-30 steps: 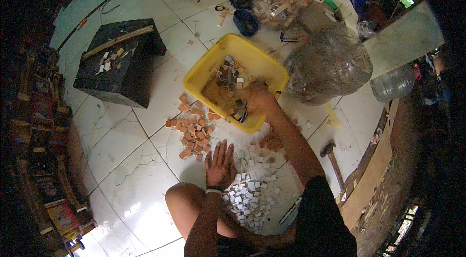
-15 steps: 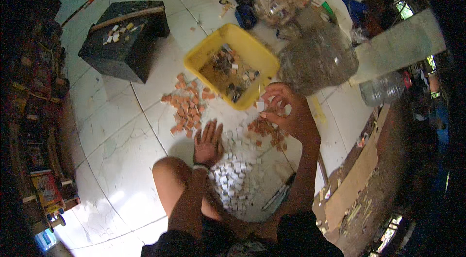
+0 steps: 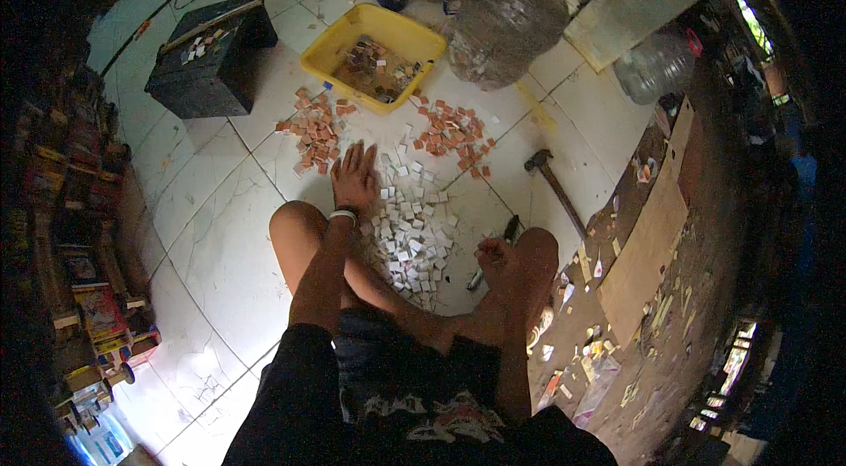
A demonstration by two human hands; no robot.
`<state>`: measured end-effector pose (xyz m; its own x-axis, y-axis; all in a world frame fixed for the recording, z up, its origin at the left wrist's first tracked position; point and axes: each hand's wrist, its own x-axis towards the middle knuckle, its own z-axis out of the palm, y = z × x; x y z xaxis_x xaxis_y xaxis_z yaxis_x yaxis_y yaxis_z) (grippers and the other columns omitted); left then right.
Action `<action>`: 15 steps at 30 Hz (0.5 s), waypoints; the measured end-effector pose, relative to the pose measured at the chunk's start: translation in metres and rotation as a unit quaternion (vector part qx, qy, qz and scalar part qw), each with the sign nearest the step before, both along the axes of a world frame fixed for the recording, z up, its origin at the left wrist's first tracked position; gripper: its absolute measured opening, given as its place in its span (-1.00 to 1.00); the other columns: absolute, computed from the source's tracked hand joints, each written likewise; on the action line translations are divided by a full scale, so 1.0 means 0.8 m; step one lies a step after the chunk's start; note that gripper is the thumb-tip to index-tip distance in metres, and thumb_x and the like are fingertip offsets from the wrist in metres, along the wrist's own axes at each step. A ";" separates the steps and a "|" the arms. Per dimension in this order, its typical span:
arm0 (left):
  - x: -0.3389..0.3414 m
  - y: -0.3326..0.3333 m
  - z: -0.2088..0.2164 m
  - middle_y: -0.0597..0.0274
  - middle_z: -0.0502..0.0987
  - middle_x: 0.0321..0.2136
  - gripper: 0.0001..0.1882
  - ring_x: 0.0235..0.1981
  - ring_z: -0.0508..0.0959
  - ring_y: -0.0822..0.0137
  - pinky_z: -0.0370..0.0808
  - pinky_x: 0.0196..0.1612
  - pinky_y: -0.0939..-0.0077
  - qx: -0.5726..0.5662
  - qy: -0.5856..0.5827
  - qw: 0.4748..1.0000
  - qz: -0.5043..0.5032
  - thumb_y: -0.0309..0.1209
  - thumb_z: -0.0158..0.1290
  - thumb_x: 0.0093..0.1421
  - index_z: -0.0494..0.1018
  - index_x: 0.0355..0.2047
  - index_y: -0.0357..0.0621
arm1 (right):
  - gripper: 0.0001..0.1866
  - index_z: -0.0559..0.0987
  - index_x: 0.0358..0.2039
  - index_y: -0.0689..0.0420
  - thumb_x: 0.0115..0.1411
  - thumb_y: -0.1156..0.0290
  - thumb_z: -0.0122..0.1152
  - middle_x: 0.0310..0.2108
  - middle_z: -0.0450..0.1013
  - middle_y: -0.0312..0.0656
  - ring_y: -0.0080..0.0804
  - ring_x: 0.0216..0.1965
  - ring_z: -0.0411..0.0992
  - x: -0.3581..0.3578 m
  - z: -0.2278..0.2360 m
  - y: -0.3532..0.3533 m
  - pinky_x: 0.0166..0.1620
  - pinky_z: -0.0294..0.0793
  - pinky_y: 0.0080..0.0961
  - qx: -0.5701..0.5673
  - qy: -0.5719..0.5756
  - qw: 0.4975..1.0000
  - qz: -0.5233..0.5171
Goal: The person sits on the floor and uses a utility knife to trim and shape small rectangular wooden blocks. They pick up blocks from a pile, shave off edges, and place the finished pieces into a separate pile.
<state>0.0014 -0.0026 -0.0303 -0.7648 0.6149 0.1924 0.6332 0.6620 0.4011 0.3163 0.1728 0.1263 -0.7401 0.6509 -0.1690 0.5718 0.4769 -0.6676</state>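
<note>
Left hand (image 3: pixel 354 180) palm down on the floor (image 3: pixel 194 290), fingers stretched out and that grip clasping nothing, right beside the white tiles (image 3: pixel 414 237), a loose heap in front of the person! Over by the right knee, the right hand (image 3: pixel 496 259) has its fingers curled in, and whether that grip is clamped on anything I can't make out; a slim tool (image 3: pixel 511 228) shows just beside it. Beyond the white heap, two brown batches: left tiles (image 3: pixel 315 129) near the left fingertips, right tiles (image 3: pixel 451 131) across the way. Behind them sits the yellow tub (image 3: pixel 405 33), mixed pieces in its bottom, between a black box (image 3: pixel 207 78) and a bulging bag (image 3: pixel 507 21). And a hammer (image 3: pixel 557 188) lies near the floor's right edge!
</note>
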 end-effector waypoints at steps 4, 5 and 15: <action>0.000 -0.010 -0.019 0.30 0.04 0.55 -0.32 0.55 0.04 0.08 -0.07 0.48 -0.20 -0.009 0.002 0.998 -0.059 -0.31 -0.05 0.29 0.26 0.44 0.43 | -0.79 0.63 -0.06 0.12 0.33 0.37 0.30 -0.26 0.66 -0.18 -0.41 -0.24 0.62 0.048 -0.042 -0.024 -0.14 0.60 -0.36 -0.169 -0.029 0.982 -0.081; 0.002 -0.014 -0.024 0.36 0.00 0.57 -0.26 0.57 -0.02 0.11 -0.14 0.51 -0.17 -0.039 -0.020 0.996 -0.081 -0.40 -0.04 0.25 0.25 0.44 0.53 | -0.79 0.63 -0.05 0.12 0.33 0.37 0.30 -0.27 0.66 -0.18 -0.39 -0.24 0.63 0.053 -0.045 -0.030 -0.14 0.60 -0.36 -0.126 0.005 0.991 -0.042; 0.040 -0.051 0.002 -0.05 0.61 0.12 -0.62 0.17 0.57 -0.06 0.51 0.23 0.20 0.143 -0.225 0.959 -0.100 -0.56 0.03 0.19 0.63 0.01 -0.18 | -0.79 0.60 -0.03 0.08 0.33 0.42 0.25 -0.23 0.65 -0.17 -0.30 -0.22 0.64 0.031 -0.072 -0.035 -0.14 0.60 -0.30 -0.010 0.060 0.998 -0.010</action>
<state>0.0337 -0.0436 -0.0290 -0.6826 0.7289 0.0526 0.4562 0.3688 0.8099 0.3415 0.1447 0.0689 -0.7423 0.6637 -0.0921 0.4961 0.4520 -0.7413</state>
